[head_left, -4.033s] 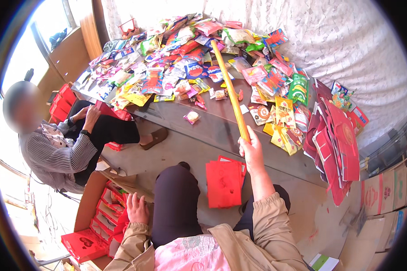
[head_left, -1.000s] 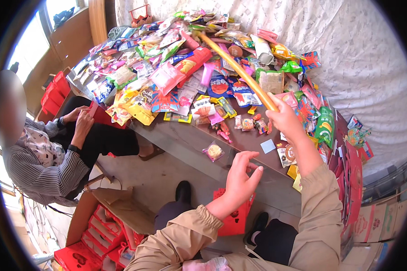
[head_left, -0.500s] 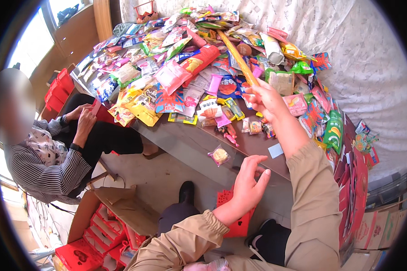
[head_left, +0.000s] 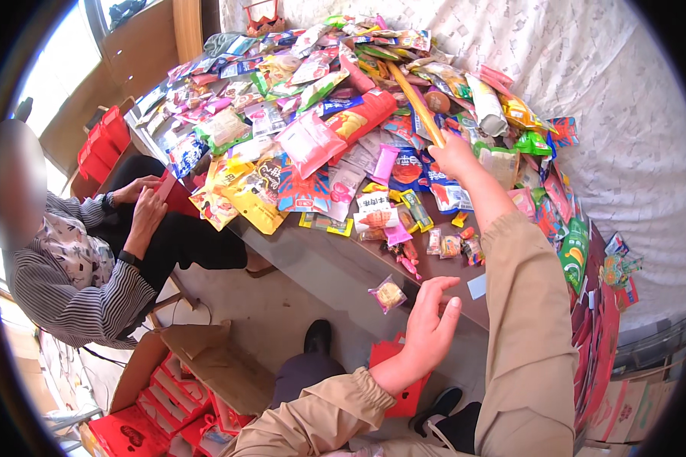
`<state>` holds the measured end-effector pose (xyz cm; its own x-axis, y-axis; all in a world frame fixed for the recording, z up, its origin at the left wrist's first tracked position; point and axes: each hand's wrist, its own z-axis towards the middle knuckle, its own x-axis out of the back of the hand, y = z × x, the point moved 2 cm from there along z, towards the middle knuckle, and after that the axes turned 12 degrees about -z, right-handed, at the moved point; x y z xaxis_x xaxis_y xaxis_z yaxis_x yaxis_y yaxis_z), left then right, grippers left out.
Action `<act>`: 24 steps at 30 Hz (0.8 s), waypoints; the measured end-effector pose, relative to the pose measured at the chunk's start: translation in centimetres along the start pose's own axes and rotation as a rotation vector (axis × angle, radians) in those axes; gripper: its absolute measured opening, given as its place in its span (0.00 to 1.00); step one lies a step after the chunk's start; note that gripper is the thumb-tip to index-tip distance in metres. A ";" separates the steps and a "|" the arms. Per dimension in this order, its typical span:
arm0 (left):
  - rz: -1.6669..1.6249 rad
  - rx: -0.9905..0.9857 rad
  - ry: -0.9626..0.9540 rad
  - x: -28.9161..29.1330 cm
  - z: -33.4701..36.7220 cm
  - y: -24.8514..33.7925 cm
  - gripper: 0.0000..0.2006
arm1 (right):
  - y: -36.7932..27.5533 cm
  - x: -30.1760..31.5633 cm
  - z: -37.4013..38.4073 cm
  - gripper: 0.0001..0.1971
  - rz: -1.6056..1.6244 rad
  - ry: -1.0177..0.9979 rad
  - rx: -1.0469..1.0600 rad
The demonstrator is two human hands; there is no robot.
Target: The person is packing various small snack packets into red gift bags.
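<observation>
My right hand (head_left: 455,158) reaches over the pile, its fingers closed around the near end of a long, thin yellow stick-shaped packet (head_left: 417,100). The packet slants away into the heap of snack bags, its far end among other wrappers. Lower down, my left hand (head_left: 426,327) hovers near the table's front edge with fingers loosely bent and apart, holding nothing. Just left of its fingertips lies a small clear-wrapped biscuit (head_left: 388,295). Several small wrapped sweets (head_left: 449,246) and a pale blue card (head_left: 477,287) lie between my two arms on the brown tabletop (head_left: 312,242).
At left a seated person (head_left: 84,266) in striped sleeves holds a red item. An open cardboard box (head_left: 213,365) with red gift boxes (head_left: 129,434) stands low left. A red bag (head_left: 394,354) is below my left hand. Red folded packaging (head_left: 598,335) stacks at right.
My right hand's fingers have closed more tightly round the end of the yellow stick packet. The whole view has shifted slightly, while my left hand keeps nearly the same pose.
</observation>
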<state>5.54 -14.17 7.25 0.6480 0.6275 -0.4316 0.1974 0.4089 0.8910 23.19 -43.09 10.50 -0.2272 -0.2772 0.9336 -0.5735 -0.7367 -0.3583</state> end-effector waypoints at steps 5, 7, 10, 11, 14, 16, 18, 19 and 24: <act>0.011 0.003 0.022 1.3 1.3 0.1 0.17 | -5.6 0.1 1.0 0.23 -0.330 0.099 0.115; 0.108 -0.073 0.020 1.6 1.8 0.1 0.17 | -6.3 0.0 2.4 0.22 -0.395 0.094 0.104; 0.083 -0.059 0.042 1.9 2.4 -0.2 0.18 | -7.0 0.3 2.8 0.20 -0.451 0.043 0.131; 0.083 -0.059 0.040 2.0 2.5 -0.3 0.18 | -6.8 0.2 2.7 0.20 -0.451 0.044 0.131; 0.027 0.012 0.049 2.2 2.8 -0.3 0.18 | -6.7 0.0 2.2 0.17 -0.371 0.049 0.216; 0.039 0.004 0.054 2.0 3.0 -0.3 0.18 | -6.7 -0.1 1.6 0.18 -0.343 0.102 0.298; 0.045 0.009 0.048 1.7 3.1 -0.1 0.18 | -6.9 -0.1 1.3 0.18 -0.328 0.125 0.334; 0.054 0.008 0.045 1.7 3.3 0.0 0.18 | -7.5 -0.2 1.2 0.18 -0.331 0.102 0.361; 0.051 0.004 0.046 1.2 3.4 -0.6 0.18 | -8.1 1.1 -0.5 0.26 -0.372 0.085 0.450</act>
<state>8.68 -15.86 6.69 0.6229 0.6771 -0.3919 0.1682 0.3734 0.9123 27.23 -37.14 14.44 -0.1475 0.0869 0.9852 -0.2406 -0.9694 0.0495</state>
